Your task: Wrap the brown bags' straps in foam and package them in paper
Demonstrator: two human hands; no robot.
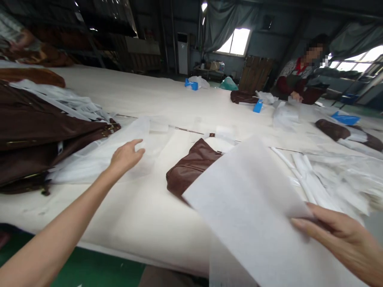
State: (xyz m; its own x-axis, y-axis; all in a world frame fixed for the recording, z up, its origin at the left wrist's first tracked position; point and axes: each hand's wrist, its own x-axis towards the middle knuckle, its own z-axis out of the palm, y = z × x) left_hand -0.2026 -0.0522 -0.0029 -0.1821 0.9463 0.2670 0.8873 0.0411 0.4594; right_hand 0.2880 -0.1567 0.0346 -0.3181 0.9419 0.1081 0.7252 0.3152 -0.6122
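My right hand (338, 235) pinches a large white foam sheet (245, 199) by its right edge and holds it slantwise above the table (143, 215). Behind the sheet, and partly hidden by it, lies a dark brown handbag (191, 167). My left hand (127, 155) is stretched forward with thumb and fingers apart, holding nothing. It is over or just above thin white translucent sheets (98, 155); whether it touches them I cannot tell.
Brown bags (36, 131) are piled at the left beside white strips (66, 99). Clear plastic and white rolls (329, 175) lie at the right. A co-worker (302, 75) stands across the table, near wrapped brown bags (335, 129). Another person's arm (20, 38) shows far left.
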